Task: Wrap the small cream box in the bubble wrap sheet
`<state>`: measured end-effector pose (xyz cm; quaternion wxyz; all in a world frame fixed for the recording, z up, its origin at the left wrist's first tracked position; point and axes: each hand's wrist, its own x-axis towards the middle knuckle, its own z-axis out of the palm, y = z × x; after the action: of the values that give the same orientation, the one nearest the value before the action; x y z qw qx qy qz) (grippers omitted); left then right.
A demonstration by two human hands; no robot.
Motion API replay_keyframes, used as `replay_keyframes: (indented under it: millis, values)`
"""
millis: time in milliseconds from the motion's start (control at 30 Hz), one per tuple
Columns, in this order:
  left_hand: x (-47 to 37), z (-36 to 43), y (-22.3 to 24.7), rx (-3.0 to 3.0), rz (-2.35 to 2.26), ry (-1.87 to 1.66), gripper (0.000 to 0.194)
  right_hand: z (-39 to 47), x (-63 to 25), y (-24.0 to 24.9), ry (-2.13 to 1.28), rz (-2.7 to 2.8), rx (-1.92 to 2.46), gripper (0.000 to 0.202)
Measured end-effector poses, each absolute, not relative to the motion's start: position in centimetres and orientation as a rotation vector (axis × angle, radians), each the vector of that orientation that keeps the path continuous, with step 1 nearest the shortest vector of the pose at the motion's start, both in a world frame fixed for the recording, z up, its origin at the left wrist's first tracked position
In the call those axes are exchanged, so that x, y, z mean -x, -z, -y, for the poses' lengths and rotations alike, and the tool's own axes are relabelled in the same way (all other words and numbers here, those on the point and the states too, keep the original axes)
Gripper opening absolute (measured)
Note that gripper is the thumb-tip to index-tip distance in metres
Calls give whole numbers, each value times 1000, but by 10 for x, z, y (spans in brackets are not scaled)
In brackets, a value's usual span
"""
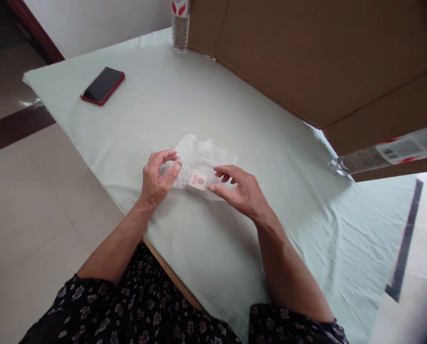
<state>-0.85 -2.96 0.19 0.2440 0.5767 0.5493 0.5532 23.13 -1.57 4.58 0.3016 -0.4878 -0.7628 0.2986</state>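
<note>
A small whitish block (198, 180) with a red printed mark on top sits on crumpled see-through wrap (208, 152), which looks like bubble wrap. To its left, my left hand (158, 177) is open, thumb and fingers curved apart beside the edge of the wrap. Just right of the block, my right hand (240, 188) is also open, its thumb and index finger spread close to the block's side. Whether the right fingertips touch the wrap I cannot tell.
A pale green cloth (145, 114) covers the table. Toward the far left lies a phone (104, 86) in a red case. A cardboard panel (306, 57) stands along the far right side, with a clear bottle (180, 31) at its left end and another bottle (388, 153) at its right.
</note>
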Motion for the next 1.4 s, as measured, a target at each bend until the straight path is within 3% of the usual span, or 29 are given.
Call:
replay_keyframes:
  millis: [67, 267, 367, 467, 567, 700, 767, 900, 1167, 1267, 1400]
  values:
    - [9, 31, -3, -1526, -1401, -1498, 37, 23, -226, -49, -741, 2082, 1180, 16]
    - [25, 37, -8, -1481, -1106, -1416, 50, 46, -218, -58, -1171, 2616, 512, 16]
    - [33, 43, -12, -1668, -1259, -1131, 39, 50, -221, -59, -1389, 2681, 490, 33]
    - [35, 48, -14, -1967, -1428, -816, 21, 44, -228, -61, -1466, 2479, 737, 27]
    - [32, 50, -16, -2187, -1442, -598, 29, 35, -228, -56, -1152, 2240, 1066, 22]
    - [24, 52, -21, -2324, -1502, -347, 46, 27, -215, -28, -730, 2233, 1151, 52]
    - [19, 53, -23, -2347, -1525, -237, 48, 24, -212, -16, -677, 2291, 1147, 49]
    - [11, 55, -27, -2285, -1624, -190, 39, 17, -245, -17, -574, 2298, 1179, 41]
    - [-1, 60, -38, -2215, -1739, 7, 33, 20, -364, -13, -199, 2087, 1806, 52]
    - [4, 57, -40, -2228, -1731, -31, 29, 30, -353, -20, -41, 2023, 1718, 56]
    - [7, 48, -38, -2370, -1706, -302, 29, 38, -291, -36, -85, 2098, 1392, 41]
